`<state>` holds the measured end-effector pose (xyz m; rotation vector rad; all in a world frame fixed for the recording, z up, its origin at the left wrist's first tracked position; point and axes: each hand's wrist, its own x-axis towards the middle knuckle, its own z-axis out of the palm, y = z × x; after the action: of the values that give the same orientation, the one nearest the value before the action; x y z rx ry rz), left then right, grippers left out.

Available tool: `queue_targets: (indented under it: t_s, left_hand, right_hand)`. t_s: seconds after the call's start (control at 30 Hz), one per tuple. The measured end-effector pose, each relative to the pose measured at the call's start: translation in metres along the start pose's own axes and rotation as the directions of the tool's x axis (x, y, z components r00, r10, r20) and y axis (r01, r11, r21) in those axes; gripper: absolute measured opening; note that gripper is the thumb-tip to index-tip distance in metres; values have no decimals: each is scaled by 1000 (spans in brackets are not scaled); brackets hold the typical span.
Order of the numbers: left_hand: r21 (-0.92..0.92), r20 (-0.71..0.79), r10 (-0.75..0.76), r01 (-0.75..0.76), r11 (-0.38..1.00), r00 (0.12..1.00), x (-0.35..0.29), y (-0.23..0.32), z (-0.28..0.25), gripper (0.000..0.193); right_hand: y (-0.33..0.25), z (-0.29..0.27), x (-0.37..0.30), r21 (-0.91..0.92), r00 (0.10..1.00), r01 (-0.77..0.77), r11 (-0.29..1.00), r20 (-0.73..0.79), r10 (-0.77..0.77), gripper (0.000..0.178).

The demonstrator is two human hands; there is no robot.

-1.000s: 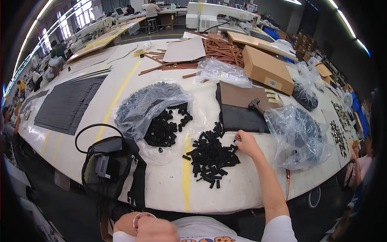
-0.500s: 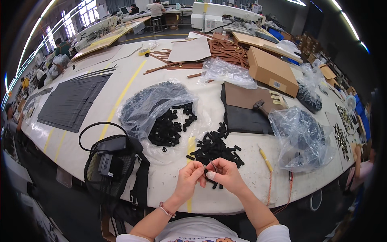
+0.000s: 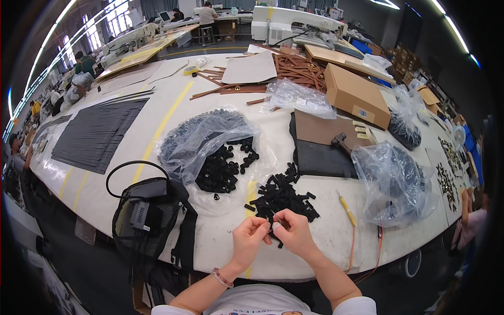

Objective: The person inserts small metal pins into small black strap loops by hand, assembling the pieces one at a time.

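My left hand [image 3: 250, 240] and my right hand [image 3: 295, 232] meet at the front of the table, fingertips pinched close together. Between them is something small and thin, part of it dark, that I cannot make out. A white patch covers my right thumb tip. Just beyond my fingers lies a loose pile of short black tube-like pieces [image 3: 283, 197], some partly hidden by my hands. Farther left, a clear plastic bag [image 3: 184, 136] lies open, with small black rounded parts [image 3: 218, 173] spilling from its mouth.
A black mesh bag [image 3: 123, 215] with a device and cables sits at left. To the right lie a yellow-handled tool [image 3: 347, 210] on an orange cord, a hammer [image 3: 340, 140] and a plastic bag [image 3: 388, 184]. Farther back are brown strips [image 3: 302, 73] and a cardboard box [image 3: 354, 92].
The whole view has shifted slightly. My hands stay together at the same spot, with the fingers moved a little; the thin dark thing at my right fingertips shows less now.
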<state>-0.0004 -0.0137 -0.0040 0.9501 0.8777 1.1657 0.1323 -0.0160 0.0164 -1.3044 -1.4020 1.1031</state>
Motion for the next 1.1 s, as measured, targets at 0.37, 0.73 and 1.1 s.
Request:
queue_targets:
  t_s: [0.37, 0.73, 1.1]
  left_hand:
    - [-37, 123, -38, 43, 998, 992, 3, 6, -5, 7]
    - [-342, 319, -409, 506, 792, 855, 10, 9, -17, 12]
    - [-25, 237, -186, 197, 980, 954, 5, 7, -14, 4]
  right_hand:
    - [1, 5, -7, -396, 923, 324, 859, -68, -380, 15]
    - [5, 7, -4, -581, 703, 615, 533, 98, -704, 21]
    - [-6, -2, -4, -79, 986, 163, 983, -34, -166, 20]
